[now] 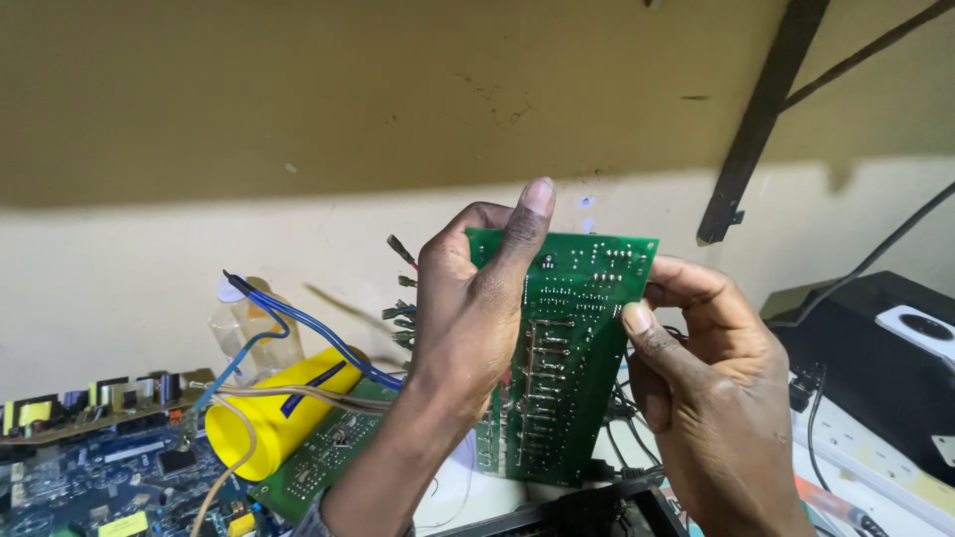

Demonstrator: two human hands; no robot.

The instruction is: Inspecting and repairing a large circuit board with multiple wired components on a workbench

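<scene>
The green circuit board (pixel 562 358) stands upright above the yellow capacitor (pixel 279 413), solder side facing the camera for viewing, the left hand (pixel 468 318) clasped round its left edge, the right hand (pixel 711 388) pinching its right edge.

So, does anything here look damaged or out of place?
Nothing looks damaged. Both hands, left and right, hold the green circuit board upright. The bench is cluttered: a yellow cylinder lies on its side among loose wires.
</scene>
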